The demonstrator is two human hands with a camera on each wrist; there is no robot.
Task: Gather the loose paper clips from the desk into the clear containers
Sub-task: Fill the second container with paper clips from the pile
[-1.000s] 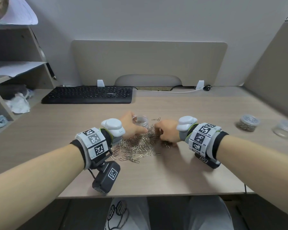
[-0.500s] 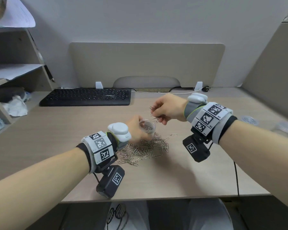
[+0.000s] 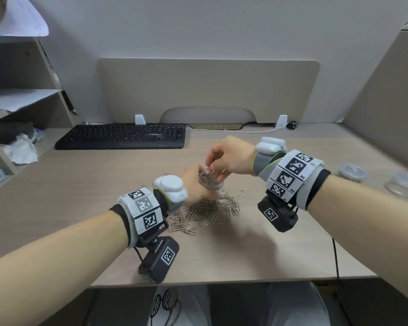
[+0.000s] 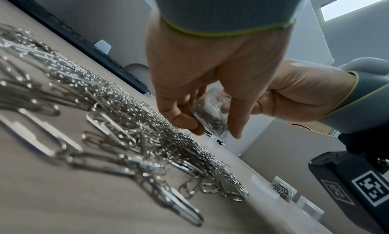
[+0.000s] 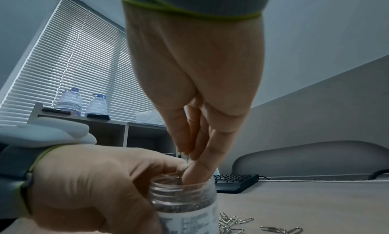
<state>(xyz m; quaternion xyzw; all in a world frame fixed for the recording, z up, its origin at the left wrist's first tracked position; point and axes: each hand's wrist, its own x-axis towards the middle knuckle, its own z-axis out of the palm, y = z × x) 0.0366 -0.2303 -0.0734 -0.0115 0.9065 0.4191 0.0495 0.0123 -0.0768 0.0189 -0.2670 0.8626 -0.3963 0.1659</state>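
My left hand [image 3: 196, 187] grips a small clear container [image 3: 211, 182] and holds it just above the desk, over the far edge of a pile of silver paper clips [image 3: 210, 209]. The container is part full of clips. My right hand [image 3: 213, 169] is above it, bunched fingertips dipped into its open mouth and pinching a few clips. In the right wrist view the right hand [image 5: 189, 157] enters the container [image 5: 185, 199] held by the left hand [image 5: 94, 179]. In the left wrist view the left hand [image 4: 214, 131] wraps the container [image 4: 212, 111] beyond the pile [image 4: 126, 113].
A black keyboard [image 3: 123, 136] lies at the back left. At the far right stand a clear container filled with clips [image 3: 351, 171] and another clear one [image 3: 403, 185]. A single clip [image 3: 245, 191] lies right of the pile. Shelves [image 3: 21, 109] stand on the left.
My right hand rose from the pile with clips, then came down onto the container's mouth. My left hand lifted the container slightly toward it.
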